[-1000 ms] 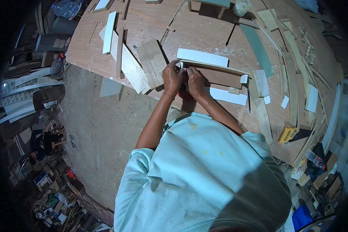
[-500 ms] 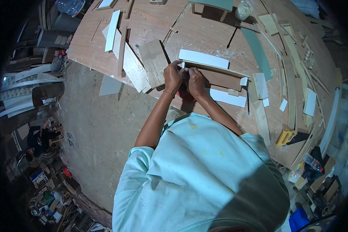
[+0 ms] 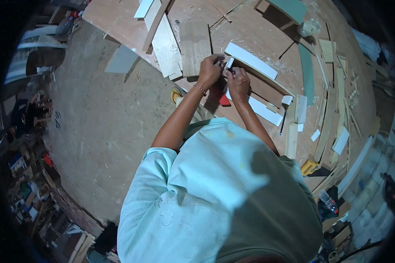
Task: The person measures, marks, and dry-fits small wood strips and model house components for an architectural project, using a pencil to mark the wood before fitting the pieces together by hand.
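Note:
My left hand (image 3: 210,70) is closed, its fingertips at the near-left end of a long narrow wooden box (image 3: 267,88). Close beside it, my right hand (image 3: 238,83) has its fingers curled in at the same end. A small white piece (image 3: 229,64) shows between the two hands; whatever the fingers pinch is hidden. White strips flank the box, one on the far side (image 3: 251,60) and one on the near side (image 3: 266,111). At its other end sits a small white block (image 3: 287,100). Something red (image 3: 224,101) lies below my right wrist.
A wide plank (image 3: 195,46) lies left of my hands, by pale boards (image 3: 162,44). To the right are a pencil-like dark stick (image 3: 282,122), a green strip (image 3: 307,74), several wood strips and a yellow-handled saw (image 3: 310,167). A green-topped stool-like piece (image 3: 287,9) stands at the back.
The view has shifted, so the bench and box appear turned and farther right. Both hands stay at the same box end; the white piece between them shows more clearly.

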Demonstrator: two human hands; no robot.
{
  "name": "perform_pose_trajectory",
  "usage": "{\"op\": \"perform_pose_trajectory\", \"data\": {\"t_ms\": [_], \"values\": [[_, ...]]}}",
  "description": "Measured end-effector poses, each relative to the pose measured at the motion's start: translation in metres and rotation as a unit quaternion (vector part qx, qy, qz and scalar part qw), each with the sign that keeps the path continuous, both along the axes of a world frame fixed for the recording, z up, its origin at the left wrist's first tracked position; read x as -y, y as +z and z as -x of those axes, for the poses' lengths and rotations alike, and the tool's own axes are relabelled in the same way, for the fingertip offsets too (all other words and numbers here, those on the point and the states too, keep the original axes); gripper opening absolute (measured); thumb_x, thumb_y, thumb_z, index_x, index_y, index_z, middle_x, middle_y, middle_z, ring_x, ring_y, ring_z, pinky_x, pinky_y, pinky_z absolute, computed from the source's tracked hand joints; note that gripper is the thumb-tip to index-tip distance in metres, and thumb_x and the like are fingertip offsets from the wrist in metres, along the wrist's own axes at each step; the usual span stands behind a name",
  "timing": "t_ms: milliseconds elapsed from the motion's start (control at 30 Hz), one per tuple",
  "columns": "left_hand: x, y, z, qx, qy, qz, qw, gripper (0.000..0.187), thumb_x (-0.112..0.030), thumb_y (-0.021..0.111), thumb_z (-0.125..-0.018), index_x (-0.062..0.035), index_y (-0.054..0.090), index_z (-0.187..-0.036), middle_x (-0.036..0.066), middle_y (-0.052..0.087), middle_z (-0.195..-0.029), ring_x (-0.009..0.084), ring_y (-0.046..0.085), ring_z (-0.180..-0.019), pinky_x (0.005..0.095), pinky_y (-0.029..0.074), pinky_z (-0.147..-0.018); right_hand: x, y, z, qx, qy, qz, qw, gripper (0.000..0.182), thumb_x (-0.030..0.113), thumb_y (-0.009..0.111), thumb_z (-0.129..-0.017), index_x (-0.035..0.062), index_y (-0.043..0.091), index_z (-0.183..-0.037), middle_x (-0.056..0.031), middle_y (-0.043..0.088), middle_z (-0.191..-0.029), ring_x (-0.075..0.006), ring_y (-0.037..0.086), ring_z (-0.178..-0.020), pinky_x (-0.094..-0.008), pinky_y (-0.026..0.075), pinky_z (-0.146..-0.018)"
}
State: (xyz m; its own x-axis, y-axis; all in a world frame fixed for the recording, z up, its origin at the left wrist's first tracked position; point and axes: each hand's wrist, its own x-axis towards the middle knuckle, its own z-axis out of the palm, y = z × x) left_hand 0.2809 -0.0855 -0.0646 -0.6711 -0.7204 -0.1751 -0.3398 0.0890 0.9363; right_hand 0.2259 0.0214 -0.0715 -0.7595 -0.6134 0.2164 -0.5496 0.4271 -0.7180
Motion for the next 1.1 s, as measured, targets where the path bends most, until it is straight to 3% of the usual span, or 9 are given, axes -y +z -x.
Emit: {"op": "perform_pose_trajectory", "data": {"t_ms": [167,233,267,300,400,533,700,800,1100], "values": [[0.004,-0.003,0.007,0.030,-0.029,-0.010,0.999,0.030,0.004,0.050,-0.071,0.0041,0.055,-0.101,0.014,0.061,-0.092,0.0177,0.058,-0.086,0.0258,0.044,-0.075,-0.010,0.020,-0.001,0.029,0.010,-0.004,1.000,0.021,0.004,0.065,-0.064,0.0008,0.054,-0.081,-0.0132,0.052,-0.079,-0.0309,0.053,-0.073,-0.0387,0.042,-0.063],[0.004,-0.009,0.005,0.022,-0.045,-0.028,0.998,0.034,0.006,0.050,-0.070,0.0044,0.053,-0.103,0.014,0.060,-0.094,0.0176,0.058,-0.087,0.0258,0.044,-0.076,-0.012,0.037,-0.002,-0.112,-0.030,-0.017,0.993,0.029,0.005,0.068,-0.061,0.0023,0.053,-0.085,-0.0109,0.052,-0.084,-0.0245,0.053,-0.075,-0.0316,0.045,-0.057],[0.005,-0.011,0.004,0.022,-0.071,-0.038,0.997,0.038,0.007,0.050,-0.068,0.0048,0.050,-0.106,0.015,0.059,-0.096,0.0181,0.057,-0.089,0.0261,0.044,-0.077,-0.014,0.047,0.000,-0.094,-0.011,-0.077,0.993,0.047,0.009,0.071,-0.058,0.0047,0.049,-0.099,-0.0109,0.049,-0.095,-0.0262,0.048,-0.091,-0.0339,0.042,-0.072],[0.005,-0.013,0.003,0.022,-0.097,-0.047,0.994,0.043,0.008,0.050,-0.067,0.0051,0.046,-0.110,0.015,0.059,-0.098,0.0187,0.057,-0.091,0.0264,0.044,-0.078,-0.010,0.056,0.002,-0.096,-0.006,-0.082,0.992,0.047,0.009,0.071,-0.058,0.0047,0.049,-0.099,-0.0109,0.049,-0.095,-0.0262,0.048,-0.091,-0.0339,0.042,-0.072],[0.002,-0.004,-0.001,-0.032,-0.097,-0.061,0.993,0.048,0.009,0.050,-0.066,0.0056,0.041,-0.114,0.015,0.057,-0.101,0.0198,0.056,-0.093,0.0267,0.043,-0.080,0.001,0.066,0.010,-0.135,0.020,-0.173,0.975,0.074,0.020,0.073,-0.055,0.0057,0.038,-0.119,-0.0114,0.040,-0.117,-0.0256,0.036,-0.109,-0.0475,0.025,-0.089],[0.003,0.008,-0.003,-0.005,-0.113,-0.060,0.992,0.050,0.008,0.051,-0.065,0.0061,0.040,-0.114,0.017,0.057,-0.100,0.0222,0.056,-0.094,0.0278,0.044,-0.080,0.013,0.059,0.024,-0.088,0.061,-0.303,0.947,0.075,0.024,0.075,-0.056,0.0075,0.038,-0.119,-0.0110,0.042,-0.118,-0.0250,0.036,-0.113,-0.0542,0.022,-0.089],[0.003,0.020,-0.003,0.079,-0.153,-0.002,0.985,0.049,0.004,0.055,-0.066,0.0064,0.041,-0.112,0.022,0.057,-0.096,0.0239,0.058,-0.088,0.0299,0.044,-0.076,0.015,0.053,0.031,-0.058,0.094,-0.306,0.946,0.074,0.025,0.076,-0.054,0.0080,0.041,-0.117,-0.0102,0.051,-0.109,-0.0238,0.043,-0.107,-0.0523,0.021,-0.089],[-0.002,0.003,-0.001,0.017,-0.122,0.007,0.992,0.049,0.004,0.055,-0.066,0.0062,0.041,-0.113,0.021,0.057,-0.095,0.0237,0.058,-0.088,0.0299,0.044,-0.076,0.014,0.051,0.033,-0.062,0.097,-0.295,0.948,0.071,0.026,0.076,-0.054,0.0082,0.044,-0.115,-0.0092,0.055,-0.105,-0.0234,0.046,-0.103,-0.0509,0.021,-0.088],[-0.006,-0.006,0.001,0.003,-0.109,-0.010,0.994,0.044,0.007,0.052,-0.068,0.0074,0.042,-0.111,0.021,0.056,-0.101,0.0237,0.055,-0.096,0.0281,0.044,-0.081,0.016,0.050,0.033,-0.059,0.088,-0.307,0.946,0.068,0.028,0.076,-0.054,0.0084,0.047,-0.112,-0.0077,0.056,-0.103,-0.0232,0.048,-0.100,-0.0506,0.021,-0.088]]}}
